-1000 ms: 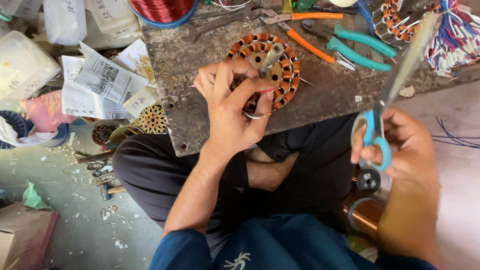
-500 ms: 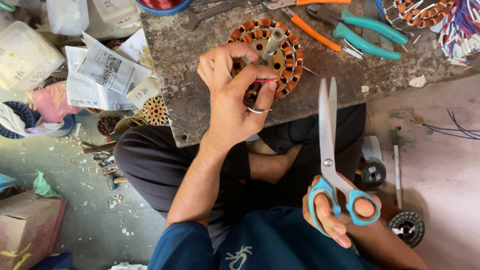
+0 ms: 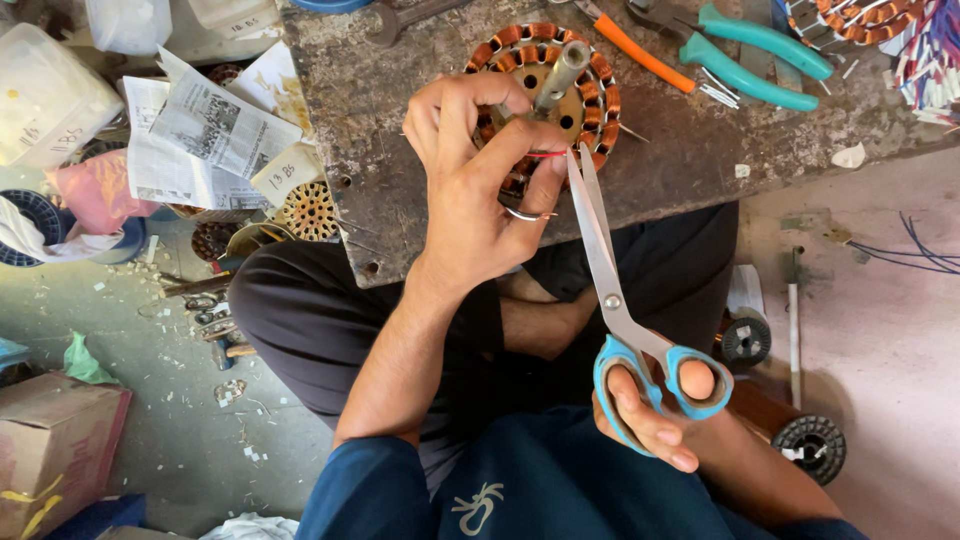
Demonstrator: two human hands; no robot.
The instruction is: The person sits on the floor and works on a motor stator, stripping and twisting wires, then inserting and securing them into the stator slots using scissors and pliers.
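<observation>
Fingers [image 3: 520, 150] of your left hand [image 3: 480, 190] pinch the red wire [image 3: 545, 154] taut; right hand [image 3: 655, 410] gripping scissors [image 3: 610, 290] from 5 o'clock, snip clear of the stator's [image 3: 545, 90] copper coils.

Brown cardboard box [image 3: 55, 450] with yellow tape, floor, lower left. White plastic container [image 3: 45, 95], upper left. Handwritten beige paper label [image 3: 283, 172] beside workbench's left edge.

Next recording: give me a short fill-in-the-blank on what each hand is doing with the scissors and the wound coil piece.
1. The right hand holds scissors with ____ handles.
2. The left hand rests on the round stator wound with ____ wire.
3. The scissor blades point toward a thin ____ wire pinched by the left hand.
4. The stator lies on a worn ____.

Missing words: blue; copper; red; board
</observation>
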